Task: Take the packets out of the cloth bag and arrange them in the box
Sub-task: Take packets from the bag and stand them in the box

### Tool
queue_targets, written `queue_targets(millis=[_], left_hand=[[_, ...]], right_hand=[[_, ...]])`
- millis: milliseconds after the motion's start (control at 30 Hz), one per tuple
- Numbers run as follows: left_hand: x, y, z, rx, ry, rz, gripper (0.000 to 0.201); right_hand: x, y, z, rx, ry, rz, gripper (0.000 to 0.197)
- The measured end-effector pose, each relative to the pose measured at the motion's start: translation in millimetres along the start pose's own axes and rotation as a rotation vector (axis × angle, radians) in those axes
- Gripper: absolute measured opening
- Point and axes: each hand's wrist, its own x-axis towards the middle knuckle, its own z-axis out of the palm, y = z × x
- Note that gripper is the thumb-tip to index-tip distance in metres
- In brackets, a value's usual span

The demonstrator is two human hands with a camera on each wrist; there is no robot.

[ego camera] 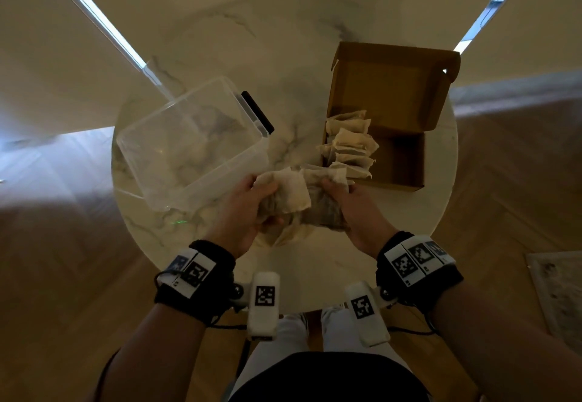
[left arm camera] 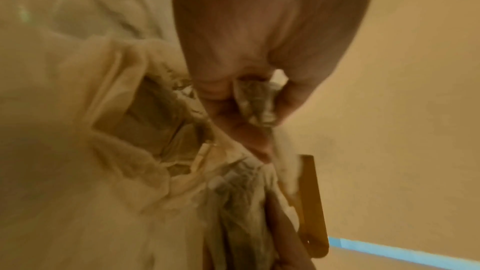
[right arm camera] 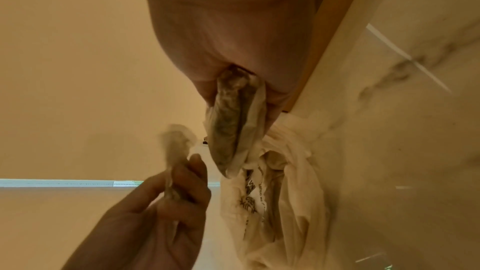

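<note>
Round marble table (ego camera: 302,64) filled mid-frame; clear plastic tub (ego camera: 189,143) centre-left; cardboard box (ego camera: 406,162) upper right, packets (ego camera: 349,146) stacked inside; cloth bag (ego camera: 283,234) lower centre; left hand (ego camera: 248,212) and right hand (ego camera: 356,212) each clamped fingers on held packets (ego camera: 293,194)

Marble table (ego camera: 220,39): tub (ego camera: 151,146), box (ego camera: 406,159), bag (ego camera: 293,234).

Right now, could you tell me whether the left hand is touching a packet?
Touching. The left wrist view shows the left hand pinching a packet between thumb and fingers; the right wrist view shows the same grip above the cloth bag.
</note>
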Motion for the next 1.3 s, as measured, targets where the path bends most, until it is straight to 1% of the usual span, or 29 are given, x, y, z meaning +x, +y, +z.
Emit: queue_targets(millis=[67,133,167,233,300,400,467,567,600,667,700,733,800,833,867,1000,1067,1133,1200,1267,1300], left_hand=[[-1,8,-3,0.278,0.048,0.056,0.006],[-4,16,-3,0.504,0.037,0.168,0.015],[-5,18,-1,0.551,0.010,0.227,0.020],[-6,20,5,0.569,-0.029,0.313,0.025],[-6,19,11,0.553,-0.033,0.384,0.030],[-4,17,18,0.563,-0.050,0.427,0.035],[-5,18,19,0.718,-0.076,0.432,0.031],[-8,19,21,1.009,-0.164,0.498,0.010],[-10,20,23,1.063,-0.194,0.525,0.009],[-14,28,28,1.091,-0.202,0.581,0.018],[-16,34,30,1.075,-0.165,0.641,0.019],[-18,41,32,1.043,-0.107,0.728,0.017],[-23,51,32,0.978,-0.011,0.946,0.012],[-25,51,32,0.972,0.009,1.040,0.010],[-27,47,32,0.999,0.009,1.096,0.008],[-21,5,27,1.270,-0.061,1.148,0.009],[-17,-10,23,1.317,-0.079,1.174,0.012],[-18,-15,22,1.344,-0.085,1.196,0.015],[-20,-17,23,1.385,-0.071,1.238,0.012],[-20,-19,25,1.420,-0.045,1.272,0.007],[-20,-20,26,1.425,-0.039,1.271,0.007]], right_hand=[[0,2,0,-0.003,0.006,0.029,0.022],[-2,4,1,-0.022,-0.005,0.045,0.019],[-4,4,3,-0.041,-0.013,0.052,0.020],[-7,6,5,-0.082,-0.035,0.063,0.025],[-9,8,8,-0.103,-0.067,0.058,0.034],[-11,6,9,-0.117,-0.093,0.061,0.036],[-11,4,8,-0.101,-0.115,0.057,0.037],[-12,3,6,-0.094,-0.124,0.066,0.037],[-12,3,6,-0.094,-0.126,0.073,0.037],[-14,1,5,-0.077,-0.150,0.088,0.033],[-14,0,4,-0.059,-0.169,0.098,0.031],[-15,-1,3,-0.035,-0.180,0.112,0.028],[-15,-3,1,0.017,-0.188,0.138,0.025],[-15,-4,1,0.037,-0.189,0.146,0.025],[-15,-5,1,0.053,-0.191,0.153,0.027],[-13,-9,-2,0.087,-0.201,0.152,0.031],[-13,-8,-4,0.093,-0.197,0.151,0.030],[-13,-6,-6,0.093,-0.170,0.153,0.029],[-12,-3,-5,0.110,-0.153,0.153,0.029],[-9,-1,-5,0.148,-0.136,0.151,0.036],[-8,-1,-6,0.175,-0.127,0.152,0.046]])
